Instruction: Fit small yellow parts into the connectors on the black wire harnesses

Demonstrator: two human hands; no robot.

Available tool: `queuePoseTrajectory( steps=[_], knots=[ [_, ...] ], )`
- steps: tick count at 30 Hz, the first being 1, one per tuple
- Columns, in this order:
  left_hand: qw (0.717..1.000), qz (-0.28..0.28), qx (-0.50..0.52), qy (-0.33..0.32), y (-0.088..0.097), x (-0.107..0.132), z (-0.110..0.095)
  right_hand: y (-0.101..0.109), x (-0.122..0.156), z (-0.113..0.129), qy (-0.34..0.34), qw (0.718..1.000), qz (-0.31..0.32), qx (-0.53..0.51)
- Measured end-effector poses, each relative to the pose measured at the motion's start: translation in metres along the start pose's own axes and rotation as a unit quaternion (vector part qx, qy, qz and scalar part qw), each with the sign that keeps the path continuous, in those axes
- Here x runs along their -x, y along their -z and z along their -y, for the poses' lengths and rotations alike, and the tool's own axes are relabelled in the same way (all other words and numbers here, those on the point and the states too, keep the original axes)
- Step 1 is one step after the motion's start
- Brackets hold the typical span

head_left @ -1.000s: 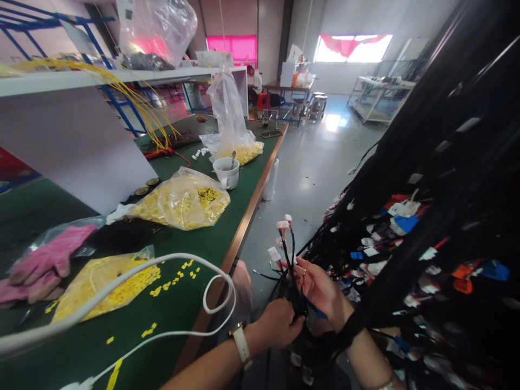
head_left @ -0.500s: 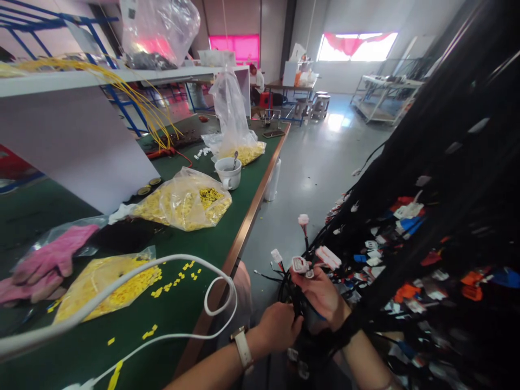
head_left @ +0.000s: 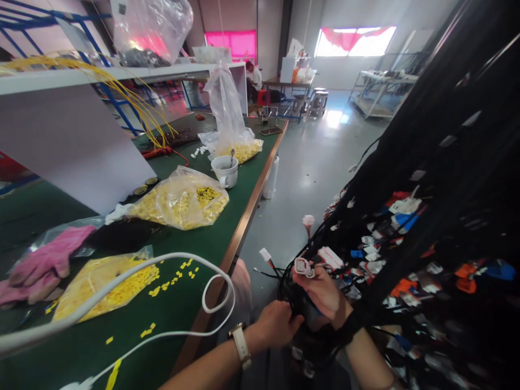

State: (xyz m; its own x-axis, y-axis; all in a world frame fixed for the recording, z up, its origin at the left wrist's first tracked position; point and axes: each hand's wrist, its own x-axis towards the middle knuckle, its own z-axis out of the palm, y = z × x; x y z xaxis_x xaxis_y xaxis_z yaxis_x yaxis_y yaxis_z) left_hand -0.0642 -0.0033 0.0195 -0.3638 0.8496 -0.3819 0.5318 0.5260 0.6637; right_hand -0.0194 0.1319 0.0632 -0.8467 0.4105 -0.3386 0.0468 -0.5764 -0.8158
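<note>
My right hand (head_left: 324, 295) pinches a white connector (head_left: 303, 267) by its side, its open face turned upward. Beside those fingers is a longer white connector (head_left: 330, 258). My left hand (head_left: 277, 324), with a watch (head_left: 240, 344) on its wrist, is closed round a bundle of black wires (head_left: 289, 287); its fingertips are partly hidden. Two more white connectors, a small one (head_left: 265, 254) to the left and a pinkish-white one (head_left: 308, 221) above, stick out on wire ends from the same bundle.
A thick hanging mass of black harnesses (head_left: 400, 124) with several coloured connectors fills the right. To the left, a green-topped table (head_left: 179, 314) bears bags of yellow pieces (head_left: 179, 203), a white cup (head_left: 226, 172), pink gloves (head_left: 52, 260) and a looping white cable (head_left: 170, 259). A person sits far back.
The connector in my right hand has tipped and moved slightly right. The small connector on the left has swung leftward. My left hand stays closed near the wires. The view has shifted slightly.
</note>
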Motion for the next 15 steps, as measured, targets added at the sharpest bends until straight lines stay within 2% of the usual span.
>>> queuePoseTrajectory(
  steps=[4,9,12,15],
  knots=[
    [0.994,-0.001,0.107,0.026,-0.007,-0.002,0.004,0.002,0.002,0.001,-0.021,0.998,0.046,0.042],
    [0.937,0.017,0.318,0.145,-0.021,-0.011,0.015,0.01,0.002,0.003,0.009,0.996,-0.069,0.051],
    [0.919,0.037,0.362,0.149,-0.026,-0.015,0.017,0.021,0.004,0.007,0.042,0.997,-0.065,-0.004],
    [0.908,0.046,0.391,0.144,-0.023,-0.015,0.014,0.042,0.017,0.012,0.033,0.995,-0.069,-0.056]
  ],
)
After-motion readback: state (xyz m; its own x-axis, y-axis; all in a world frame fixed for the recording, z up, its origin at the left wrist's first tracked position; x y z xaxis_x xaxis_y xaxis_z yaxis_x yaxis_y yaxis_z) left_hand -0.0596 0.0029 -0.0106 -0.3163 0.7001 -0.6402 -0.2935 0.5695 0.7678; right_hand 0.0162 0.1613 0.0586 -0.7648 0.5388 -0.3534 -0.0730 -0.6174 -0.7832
